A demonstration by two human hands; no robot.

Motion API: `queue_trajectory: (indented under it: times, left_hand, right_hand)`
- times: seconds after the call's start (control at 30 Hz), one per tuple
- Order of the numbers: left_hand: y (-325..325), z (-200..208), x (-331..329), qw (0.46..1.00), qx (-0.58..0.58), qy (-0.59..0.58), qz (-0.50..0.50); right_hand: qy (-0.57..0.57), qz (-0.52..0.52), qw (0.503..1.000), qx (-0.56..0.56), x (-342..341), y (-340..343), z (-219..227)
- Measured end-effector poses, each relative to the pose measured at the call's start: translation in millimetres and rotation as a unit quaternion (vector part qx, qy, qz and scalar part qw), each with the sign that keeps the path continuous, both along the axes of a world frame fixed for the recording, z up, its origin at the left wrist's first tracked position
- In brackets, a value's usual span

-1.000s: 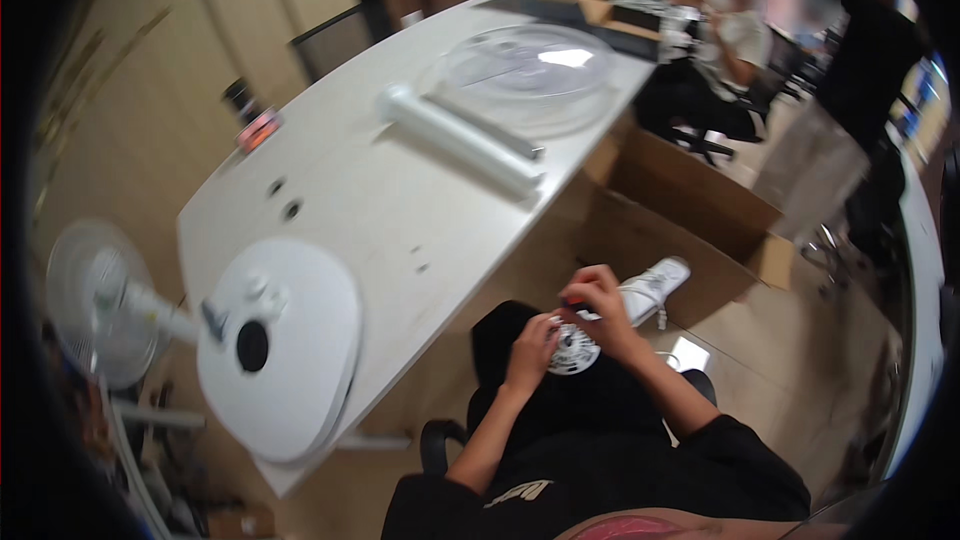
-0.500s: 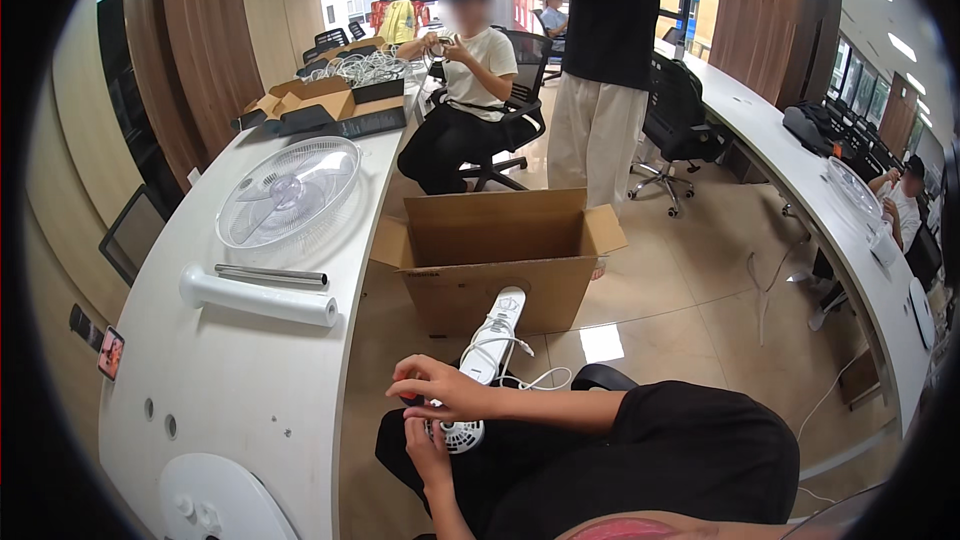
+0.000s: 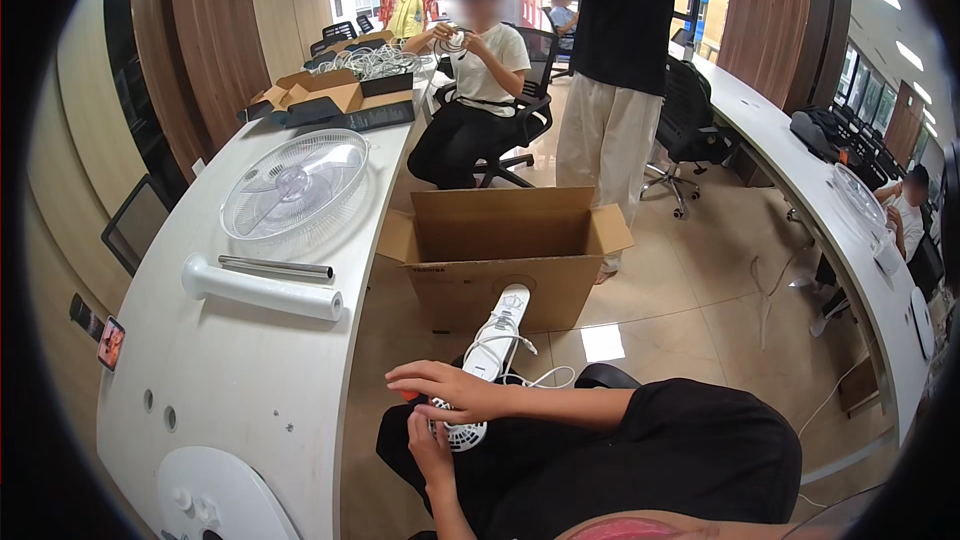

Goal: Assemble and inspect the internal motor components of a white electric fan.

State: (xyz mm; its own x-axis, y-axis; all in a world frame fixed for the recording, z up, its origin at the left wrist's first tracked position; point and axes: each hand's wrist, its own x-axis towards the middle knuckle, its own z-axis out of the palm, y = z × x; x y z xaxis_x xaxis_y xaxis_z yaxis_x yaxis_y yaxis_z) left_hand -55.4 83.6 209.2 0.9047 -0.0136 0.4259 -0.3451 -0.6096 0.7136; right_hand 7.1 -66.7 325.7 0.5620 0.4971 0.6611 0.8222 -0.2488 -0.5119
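A white fan body with a long control panel and a round, slotted motor housing rests across my lap. A white power cord is looped around its panel. My right hand reaches over the housing, its fingers bent over a small orange-red handle, most of which is hidden. Below it, my left hand has its fingers closed at the housing's left edge, close to my right thumb. What lies between the two hands cannot be made out.
An opened cardboard box stands ahead on the floor. On the left table lie a fan grille with blades, a metal tube, a white stand column and a white base. A seated person handles cable; another stands.
My right hand's fingers have straightened and turned over the red handle. My left hand stays at the housing. The view has shifted slightly, and the standing person's arms have moved.
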Motion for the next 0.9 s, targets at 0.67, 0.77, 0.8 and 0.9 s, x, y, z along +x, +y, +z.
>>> queue_trajectory:
  times: [0.67, 0.77, 0.8, 0.9]
  left_hand:
    - [3, -3, 2, 1.0, 0.004, 0.014, -0.002]
    - [1, 0, 3, 0.999, 0.001, 0.043, -0.007]
    - [1, 0, 2, 1.0, -0.002, 0.029, -0.005]
    - [3, -7, 3, 1.0, -0.002, 0.015, -0.007]
  right_hand:
    - [0.066, 0.028, 0.996, -0.049, 5, -3, -2]
    - [0.033, 0.017, 0.999, 0.011, 5, -1, -4]
    - [0.033, 0.017, 0.999, 0.01, 4, 0, 0]
    - [-0.016, 0.025, 0.999, 0.039, 2, -1, 8]
